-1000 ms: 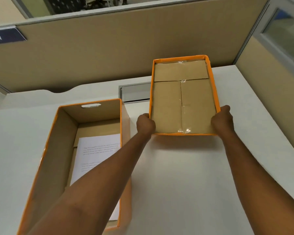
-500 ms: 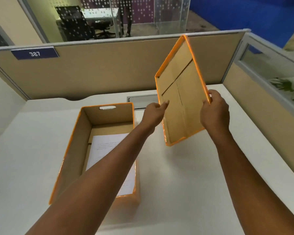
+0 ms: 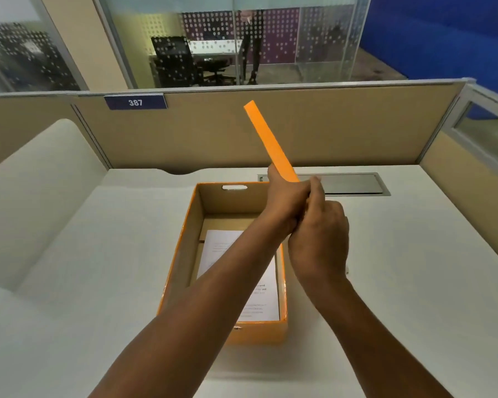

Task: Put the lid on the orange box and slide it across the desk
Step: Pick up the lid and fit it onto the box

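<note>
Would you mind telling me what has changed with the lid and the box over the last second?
The lid, lying flat on the desk a second ago, has been lifted and turned edge-on above the open orange box. The left hand and right hand kept their grip and now sit close together. The box still stands open with the paper inside.

You sat at a white desk (image 3: 414, 268) with a grey metal cable flap (image 3: 351, 183) set into its far edge. A tan partition (image 3: 328, 124) closed off the back, carrying a dark plate (image 3: 135, 102) marked 387, and another tan panel (image 3: 472, 173) stood on your right. Beyond it you saw dotted glass walls (image 3: 270, 38), a black office chair (image 3: 176, 61), a table (image 3: 216, 50) and a blue wall (image 3: 443, 33).
</note>
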A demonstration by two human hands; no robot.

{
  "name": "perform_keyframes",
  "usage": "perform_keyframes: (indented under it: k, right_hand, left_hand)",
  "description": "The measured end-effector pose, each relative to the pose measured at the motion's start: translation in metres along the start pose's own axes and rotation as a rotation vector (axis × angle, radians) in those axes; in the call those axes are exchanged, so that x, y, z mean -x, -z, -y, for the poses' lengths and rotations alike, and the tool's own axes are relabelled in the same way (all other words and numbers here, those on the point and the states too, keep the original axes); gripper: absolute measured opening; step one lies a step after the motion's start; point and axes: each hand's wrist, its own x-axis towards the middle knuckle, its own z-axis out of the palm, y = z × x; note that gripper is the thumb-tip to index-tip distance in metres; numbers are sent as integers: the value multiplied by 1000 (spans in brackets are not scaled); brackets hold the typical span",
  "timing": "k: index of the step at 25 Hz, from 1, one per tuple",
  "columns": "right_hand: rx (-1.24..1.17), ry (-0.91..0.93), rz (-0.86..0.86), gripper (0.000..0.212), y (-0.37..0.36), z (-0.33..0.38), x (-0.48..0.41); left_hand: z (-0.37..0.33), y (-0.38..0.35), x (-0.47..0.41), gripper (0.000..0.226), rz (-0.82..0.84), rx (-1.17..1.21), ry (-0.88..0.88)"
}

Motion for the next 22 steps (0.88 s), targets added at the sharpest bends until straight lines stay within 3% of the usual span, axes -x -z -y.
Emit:
perform_keyframes:
  k: [3,5,6,8,9,11,13,15,19,22]
  right_hand:
    - [-321,-34,305,81,2,3,2]
    - [-587,-89,324,78,13,-3,0]
    - [-567,-109,232,75,15,-11,-2]
    - [-305,-217,117,79,13,-34,-5]
    - [-222,-340,190,85,11,-45,-5]
    - [-306,-559,438,88,5,-58,1]
    - [-452,-609,584,83,-4,-54,16]
    - [-457,-544,509,77,-17,-45,35]
    - [-456,-577,356,61,-48,-29,58]
    - [-419,-596,357,59,-67,-22,71]
  left_hand:
    - [-4,44,9,63,11,6,11]
    - [-9,85,14,69,38,57,53]
    - [-10,109,17,69,57,102,82]
    - [-10,153,27,64,119,247,159]
    - [-8,170,34,61,156,314,192]
    - [0,196,48,60,219,371,211]
    - [8,216,56,59,246,360,193]
    - [13,228,61,55,189,282,200]
    - [26,244,66,43,-251,-365,-7]
    - [36,259,63,51,-272,-429,16]
